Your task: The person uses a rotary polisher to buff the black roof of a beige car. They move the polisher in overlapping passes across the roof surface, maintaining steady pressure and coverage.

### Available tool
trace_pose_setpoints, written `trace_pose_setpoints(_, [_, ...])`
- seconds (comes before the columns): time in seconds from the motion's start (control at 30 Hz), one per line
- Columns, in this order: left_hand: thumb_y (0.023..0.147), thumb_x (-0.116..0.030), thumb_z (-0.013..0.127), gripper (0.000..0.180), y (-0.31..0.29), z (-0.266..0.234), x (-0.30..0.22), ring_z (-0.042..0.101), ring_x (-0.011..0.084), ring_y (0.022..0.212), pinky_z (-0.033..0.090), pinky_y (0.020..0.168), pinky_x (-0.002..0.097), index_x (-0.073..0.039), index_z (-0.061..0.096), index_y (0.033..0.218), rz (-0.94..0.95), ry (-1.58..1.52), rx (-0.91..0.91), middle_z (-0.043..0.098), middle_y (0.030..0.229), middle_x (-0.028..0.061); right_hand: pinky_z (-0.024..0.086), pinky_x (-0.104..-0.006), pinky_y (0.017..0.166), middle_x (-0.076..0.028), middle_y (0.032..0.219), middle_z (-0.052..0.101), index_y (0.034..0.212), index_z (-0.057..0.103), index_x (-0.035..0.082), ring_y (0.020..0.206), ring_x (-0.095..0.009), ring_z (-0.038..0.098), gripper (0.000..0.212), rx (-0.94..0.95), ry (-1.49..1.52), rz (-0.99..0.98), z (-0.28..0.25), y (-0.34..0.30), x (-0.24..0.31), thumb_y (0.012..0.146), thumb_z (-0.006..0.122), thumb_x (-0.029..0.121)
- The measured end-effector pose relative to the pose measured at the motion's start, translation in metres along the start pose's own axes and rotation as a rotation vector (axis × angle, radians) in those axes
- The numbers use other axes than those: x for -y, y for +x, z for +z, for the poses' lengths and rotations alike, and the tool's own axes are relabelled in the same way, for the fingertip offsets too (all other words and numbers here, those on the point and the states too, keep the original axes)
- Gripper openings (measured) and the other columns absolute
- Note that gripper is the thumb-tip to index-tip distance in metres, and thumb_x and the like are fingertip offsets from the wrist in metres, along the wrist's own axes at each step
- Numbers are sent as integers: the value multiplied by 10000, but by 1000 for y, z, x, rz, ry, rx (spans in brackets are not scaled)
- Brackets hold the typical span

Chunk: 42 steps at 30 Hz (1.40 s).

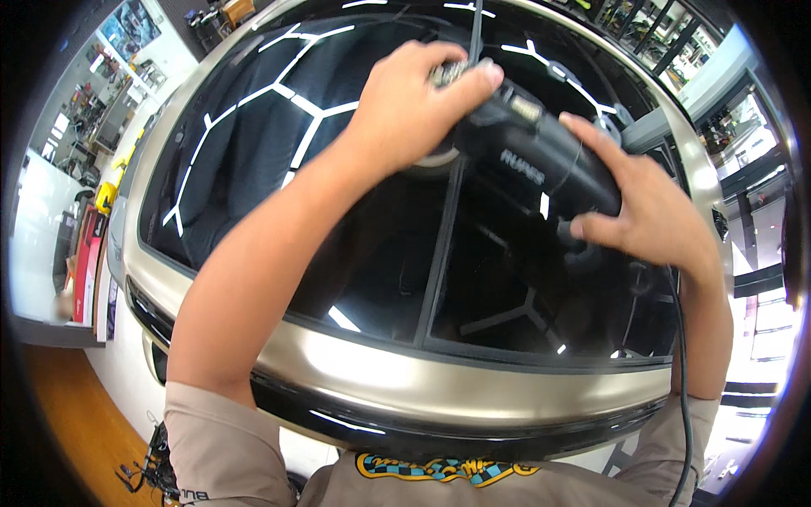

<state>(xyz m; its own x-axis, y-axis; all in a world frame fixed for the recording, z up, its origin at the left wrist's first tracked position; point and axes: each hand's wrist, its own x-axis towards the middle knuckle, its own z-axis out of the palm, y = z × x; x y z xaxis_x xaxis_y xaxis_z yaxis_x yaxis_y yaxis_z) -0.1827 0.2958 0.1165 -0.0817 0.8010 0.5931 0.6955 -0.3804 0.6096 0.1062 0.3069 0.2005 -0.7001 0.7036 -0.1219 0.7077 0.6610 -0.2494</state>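
Both my hands are on a black polisher (549, 156), a corded power tool lying over the glossy black glass panel (363, 253) of a car. My left hand (414, 106) is wrapped over its front head, thumb across the top. Around the rear body, my right hand (655, 203) has its fingers on the far side and its thumb on the near side. A pale curved edge shows under the tool's head; the rest of its underside is hidden. A black cable (683, 355) runs from near my right wrist down along my right arm.
Champagne-gold bodywork (363, 359) frames the glass, and a dark strip (441, 262) divides it lengthwise. Hexagonal ceiling lights reflect in the panel. A counter with red boxes (87, 262) stands at the left. Windows (764, 338) and dark frames line the right side.
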Motion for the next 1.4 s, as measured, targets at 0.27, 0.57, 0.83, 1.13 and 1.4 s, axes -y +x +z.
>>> trace_pose_setpoints(0.27, [1018, -549, 585, 667, -10, -19, -7, 592, 269, 1257, 438, 1081, 356, -2, 598, 1399, -48, -26, 37, 629, 1317, 191, 532, -466, 863, -300, 925, 696, 1593, 335, 167, 887, -469, 699, 998, 32, 40, 64, -7, -4, 18, 707, 783, 265])
trace_pose_setpoints(0.57, [1065, -512, 494, 605, -40, -105, 40, 635, 341, 1166, 463, 1018, 401, 28, 668, 1276, -160, 174, -144, 679, 1215, 208, 548, -473, 838, -292, 946, 706, 1607, 331, 201, 867, -417, 723, 979, -90, -69, 114, -8, 66, -4, 749, 741, 433])
trace_pose_setpoints(0.83, [1034, -462, 597, 521, -62, -162, 71, 683, 349, 1076, 506, 958, 389, 30, 730, 1143, -170, 445, -242, 713, 1134, 204, 483, -440, 1036, -312, 1270, 658, 1599, 365, 139, 1158, -426, 665, 1013, -190, -116, 164, -13, 133, -24, 728, 770, 461])
trace_pose_setpoints(1.13, [1053, -414, 588, 471, -69, -178, 96, 657, 261, 1051, 472, 958, 347, 28, 713, 1161, -253, 522, -256, 701, 1094, 159, 436, -421, 1073, -251, 1360, 628, 1575, 415, 116, 1230, -368, 618, 972, -224, -19, 123, -13, 199, -68, 729, 772, 436])
trace_pose_setpoints(1.4, [1028, -428, 616, 484, -70, -187, 101, 671, 299, 1053, 497, 954, 380, 27, 729, 1147, -251, 520, -251, 709, 1121, 182, 415, -412, 1092, -231, 1380, 616, 1619, 364, 161, 1247, -321, 595, 1016, -171, -8, 151, -22, 230, -49, 727, 778, 419])
